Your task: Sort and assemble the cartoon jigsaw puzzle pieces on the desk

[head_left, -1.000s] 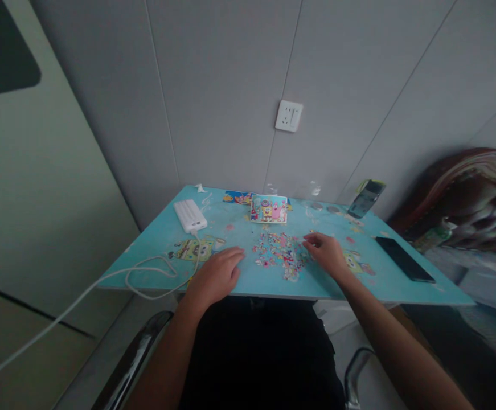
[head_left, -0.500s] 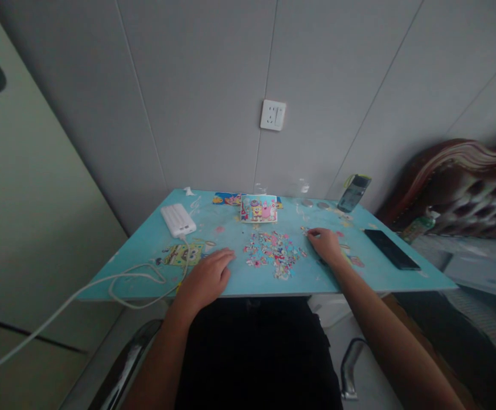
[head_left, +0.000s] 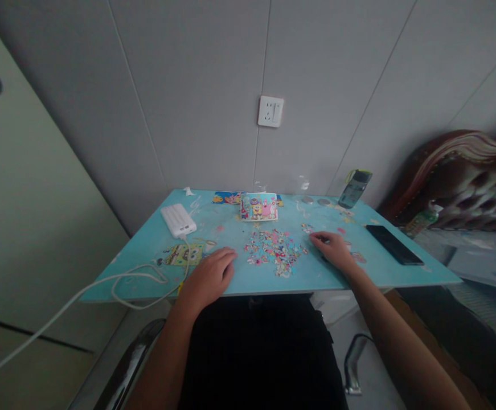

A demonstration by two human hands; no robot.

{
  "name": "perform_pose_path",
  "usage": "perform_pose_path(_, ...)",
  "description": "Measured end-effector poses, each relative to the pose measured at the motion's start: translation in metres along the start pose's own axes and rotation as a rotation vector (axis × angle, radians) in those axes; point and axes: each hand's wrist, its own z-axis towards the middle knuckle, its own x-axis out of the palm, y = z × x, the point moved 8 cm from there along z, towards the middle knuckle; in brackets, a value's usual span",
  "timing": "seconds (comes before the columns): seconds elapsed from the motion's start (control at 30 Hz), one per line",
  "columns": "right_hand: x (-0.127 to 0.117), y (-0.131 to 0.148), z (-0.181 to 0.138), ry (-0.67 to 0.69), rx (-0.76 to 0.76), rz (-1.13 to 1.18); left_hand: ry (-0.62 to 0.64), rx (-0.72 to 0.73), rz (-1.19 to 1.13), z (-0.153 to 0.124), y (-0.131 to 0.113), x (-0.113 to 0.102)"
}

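Observation:
A heap of small colourful puzzle pieces (head_left: 274, 251) lies in the middle of a light blue table (head_left: 401, 273). Behind the heap a cartoon picture card (head_left: 258, 206) stands upright. My left hand (head_left: 208, 277) rests flat on the table at the left of the heap, fingers stretched out. My right hand (head_left: 334, 250) lies palm down at the heap's right edge with its fingers bent onto the table; I cannot see a piece in them.
A white power bank (head_left: 178, 220) with a white cable (head_left: 115, 282) running off the near left edge lies at the left. A black phone (head_left: 394, 244) lies at the right, a dark bottle (head_left: 352, 188) at the back right. A wall socket (head_left: 270, 111) sits above; a padded headboard (head_left: 465, 188) stands to the right.
My right hand drew back from the heap's right side toward the right and settled lower on the table. The left hand stayed where it was. The view shifted slightly.

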Motion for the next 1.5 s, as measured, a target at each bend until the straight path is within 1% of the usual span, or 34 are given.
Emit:
perform_pose_path(0.07,0.009,0.014,-0.008,0.122,-0.092,0.013,0.0,-0.003,-0.001,0.0,0.0,0.0)
perform_pose_path(0.13,0.017,0.025,-0.014,0.198,-0.157,0.005,0.001,-0.007,-0.003,0.001,0.0,0.001)
perform_pose_path(0.3,0.029,0.031,-0.007,0.264,-0.2,-0.036,0.009,-0.018,0.003,0.002,0.002,0.002)
perform_pose_path(0.53,0.032,0.026,0.004,0.282,-0.125,0.0,0.003,-0.023,0.015,0.001,0.002,0.001)
perform_pose_path(0.73,0.031,0.028,0.006,0.307,-0.081,0.105,0.001,-0.018,0.024,0.0,0.001,0.001)
perform_pose_path(0.87,0.03,0.024,0.006,0.283,-0.04,0.181,-0.013,-0.016,0.03,0.0,-0.002,-0.003)
perform_pose_path(0.97,0.025,0.021,0.006,0.249,0.0,0.206,-0.034,-0.022,0.036,0.0,-0.005,-0.008)
perform_pose_path(1.07,0.019,0.026,0.008,0.204,0.017,0.222,-0.044,-0.031,0.044,0.0,-0.007,-0.011)
perform_pose_path(1.13,0.02,0.04,0.012,0.184,-0.005,0.219,-0.046,-0.036,0.05,0.0,-0.008,-0.012)
perform_pose_path(1.2,0.032,0.063,0.015,0.201,-0.059,0.207,-0.046,-0.04,0.058,0.0,-0.009,-0.013)
perform_pose_path(1.27,0.054,0.095,0.016,0.257,-0.126,0.202,-0.045,-0.039,0.067,-0.001,-0.01,-0.014)
perform_pose_path(1.4,0.108,0.162,0.018,0.351,-0.241,0.188,-0.041,-0.029,0.085,-0.001,-0.012,-0.015)
perform_pose_path(1.47,0.129,0.186,0.022,0.383,-0.283,0.164,-0.043,-0.03,0.09,0.0,-0.013,-0.016)
perform_pose_path(1.5,0.136,0.194,0.025,0.401,-0.298,0.149,-0.044,-0.031,0.09,0.0,-0.013,-0.016)
